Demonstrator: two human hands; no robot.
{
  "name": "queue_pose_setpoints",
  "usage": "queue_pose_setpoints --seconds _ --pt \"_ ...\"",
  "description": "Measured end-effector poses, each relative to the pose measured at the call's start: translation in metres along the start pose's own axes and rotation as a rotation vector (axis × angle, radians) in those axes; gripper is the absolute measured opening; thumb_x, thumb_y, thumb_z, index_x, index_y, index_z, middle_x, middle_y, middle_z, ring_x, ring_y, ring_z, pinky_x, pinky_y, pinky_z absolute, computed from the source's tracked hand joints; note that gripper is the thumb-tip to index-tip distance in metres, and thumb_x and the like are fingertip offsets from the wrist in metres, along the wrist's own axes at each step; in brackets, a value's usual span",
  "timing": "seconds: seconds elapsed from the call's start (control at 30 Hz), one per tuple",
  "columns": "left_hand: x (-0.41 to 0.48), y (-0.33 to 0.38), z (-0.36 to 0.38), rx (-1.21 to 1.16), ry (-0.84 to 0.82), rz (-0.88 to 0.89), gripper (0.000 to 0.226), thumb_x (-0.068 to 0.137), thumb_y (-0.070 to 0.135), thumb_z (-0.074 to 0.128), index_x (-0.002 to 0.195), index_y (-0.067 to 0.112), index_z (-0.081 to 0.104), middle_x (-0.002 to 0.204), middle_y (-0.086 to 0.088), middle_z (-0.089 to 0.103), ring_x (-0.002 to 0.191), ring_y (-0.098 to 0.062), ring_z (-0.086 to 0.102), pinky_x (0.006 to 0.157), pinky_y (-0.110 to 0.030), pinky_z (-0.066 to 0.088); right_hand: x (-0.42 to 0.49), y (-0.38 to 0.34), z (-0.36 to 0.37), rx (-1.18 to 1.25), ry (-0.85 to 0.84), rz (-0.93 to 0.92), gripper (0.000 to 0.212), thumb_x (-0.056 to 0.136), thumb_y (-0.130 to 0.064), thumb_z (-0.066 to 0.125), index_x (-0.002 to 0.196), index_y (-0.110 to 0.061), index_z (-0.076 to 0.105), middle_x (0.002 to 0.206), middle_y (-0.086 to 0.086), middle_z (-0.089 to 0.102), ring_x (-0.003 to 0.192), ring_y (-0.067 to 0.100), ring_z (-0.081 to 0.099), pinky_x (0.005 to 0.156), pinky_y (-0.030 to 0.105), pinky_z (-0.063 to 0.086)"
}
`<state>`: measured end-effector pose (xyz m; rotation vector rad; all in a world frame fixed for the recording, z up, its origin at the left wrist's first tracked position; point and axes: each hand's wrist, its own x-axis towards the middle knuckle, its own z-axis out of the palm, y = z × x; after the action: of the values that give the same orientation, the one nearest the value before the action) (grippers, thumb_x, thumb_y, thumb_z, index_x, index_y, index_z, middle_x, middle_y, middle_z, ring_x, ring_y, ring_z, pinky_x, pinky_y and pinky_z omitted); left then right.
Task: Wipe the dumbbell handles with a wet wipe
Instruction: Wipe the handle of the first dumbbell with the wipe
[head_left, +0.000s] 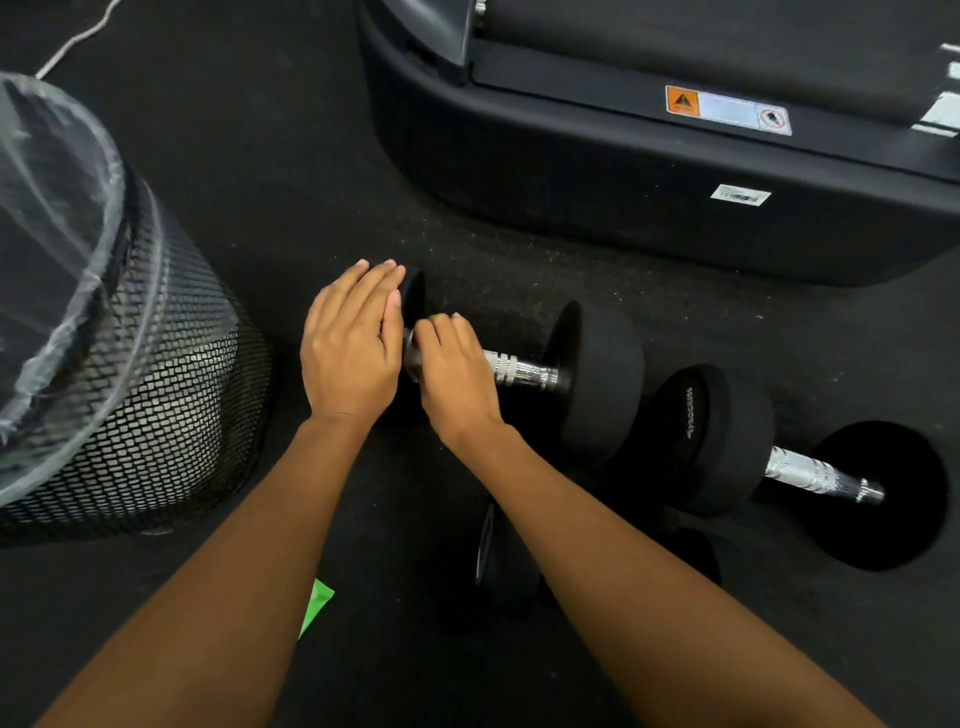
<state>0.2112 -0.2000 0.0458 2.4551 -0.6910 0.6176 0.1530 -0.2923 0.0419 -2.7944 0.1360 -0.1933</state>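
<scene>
A black dumbbell (597, 379) with a knurled chrome handle (519, 370) lies on the dark floor in the middle. My left hand (353, 343) rests flat, fingers together, on its left weight head, which is mostly hidden. My right hand (454, 371) is curled around the left end of the handle; no wipe shows in it. A second dumbbell (727, 441) with a chrome handle (815, 475) lies to the right. A third dumbbell (498, 561) lies partly under my right forearm. A green packet (314, 605) peeks out beside my left forearm.
A black mesh waste bin (156, 395) lined with a clear plastic bag stands at the left. The base of a black treadmill (623, 171) with a warning sticker fills the top right. A white cord (78, 39) runs across the floor at the top left.
</scene>
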Motion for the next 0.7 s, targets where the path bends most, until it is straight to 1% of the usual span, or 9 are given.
queue_pose_setpoints --seconds 0.1,0.2,0.3,0.4,0.43,0.5,0.57,0.63,0.7 --pt "-0.001 0.000 0.000 -0.003 0.000 0.005 0.035 0.099 0.020 0.035 0.123 0.010 0.058 0.126 -0.002 0.060 0.125 -0.018 0.047 0.105 -0.032 0.031 -0.008 0.011 0.000 -0.011 0.023 -0.045 0.045 0.057 0.008 0.074 0.096 -0.003 0.057 0.097 0.013 0.058 0.094 0.029 0.054 0.105 0.040 0.036" --pt "-0.001 -0.001 0.001 -0.012 0.009 0.003 0.034 0.099 0.020 0.036 0.122 0.011 0.059 0.125 -0.002 0.060 0.125 -0.017 0.047 0.105 -0.033 0.032 -0.019 0.028 -0.001 0.012 0.095 -0.006 0.044 0.058 0.009 0.075 0.098 -0.002 0.059 0.099 0.012 0.060 0.093 0.028 0.056 0.104 0.038 0.037" --pt "0.000 -0.001 0.002 -0.018 0.013 0.002 0.033 0.099 0.020 0.036 0.122 0.011 0.059 0.125 -0.001 0.060 0.124 -0.017 0.047 0.105 -0.033 0.033 -0.028 0.036 -0.004 0.057 0.126 0.086 0.035 0.073 0.002 0.072 0.106 -0.001 0.060 0.106 0.013 0.061 0.102 0.028 0.055 0.107 0.036 0.031" --pt "0.000 0.000 0.002 -0.015 0.017 -0.003 0.034 0.099 0.021 0.036 0.121 0.011 0.060 0.125 -0.001 0.061 0.124 -0.017 0.047 0.106 -0.032 0.031 -0.024 0.037 -0.005 0.080 0.062 0.152 0.028 0.090 -0.006 0.057 0.117 -0.004 0.057 0.115 0.010 0.060 0.112 0.026 0.048 0.110 0.033 0.024" --pt "0.000 0.000 0.002 -0.013 0.016 -0.004 0.034 0.099 0.021 0.036 0.121 0.012 0.060 0.125 -0.001 0.061 0.124 -0.017 0.047 0.106 -0.031 0.030 -0.019 0.037 -0.006 0.064 0.031 0.163 0.027 0.091 -0.007 0.056 0.117 -0.006 0.057 0.113 0.008 0.061 0.111 0.024 0.048 0.107 0.031 0.026" --pt "0.000 0.000 0.002 -0.011 0.014 -0.005 0.034 0.099 0.021 0.036 0.121 0.011 0.060 0.125 -0.001 0.061 0.124 -0.017 0.047 0.106 -0.030 0.029 -0.010 0.038 -0.007 0.032 -0.037 0.169 0.023 0.089 -0.006 0.057 0.112 -0.008 0.058 0.107 0.007 0.062 0.104 0.023 0.050 0.094 0.029 0.036" --pt "-0.001 0.000 0.002 -0.018 0.016 0.000 0.034 0.099 0.020 0.036 0.121 0.011 0.060 0.124 -0.002 0.061 0.124 -0.017 0.048 0.105 -0.032 0.031 -0.008 0.038 -0.007 0.047 -0.054 0.155 0.021 0.089 -0.006 0.057 0.110 -0.007 0.060 0.105 0.009 0.063 0.101 0.025 0.051 0.086 0.030 0.040" --pt "-0.001 0.000 0.002 -0.023 0.021 0.007 0.033 0.099 0.020 0.037 0.121 0.010 0.060 0.124 -0.003 0.061 0.124 -0.018 0.048 0.105 -0.033 0.033 -0.015 0.038 -0.007 0.099 -0.013 0.131 0.026 0.092 -0.006 0.054 0.118 -0.004 0.059 0.112 0.012 0.063 0.106 0.027 0.052 0.095 0.033 0.040" --pt "-0.001 0.000 0.002 -0.022 0.029 0.010 0.033 0.099 0.019 0.037 0.120 0.010 0.060 0.124 -0.003 0.061 0.123 -0.018 0.048 0.104 -0.032 0.033 -0.023 0.039 -0.004 0.151 0.066 0.097 0.030 0.091 -0.002 0.053 0.121 0.001 0.057 0.116 0.015 0.063 0.108 0.031 0.055 0.106 0.035 0.032"
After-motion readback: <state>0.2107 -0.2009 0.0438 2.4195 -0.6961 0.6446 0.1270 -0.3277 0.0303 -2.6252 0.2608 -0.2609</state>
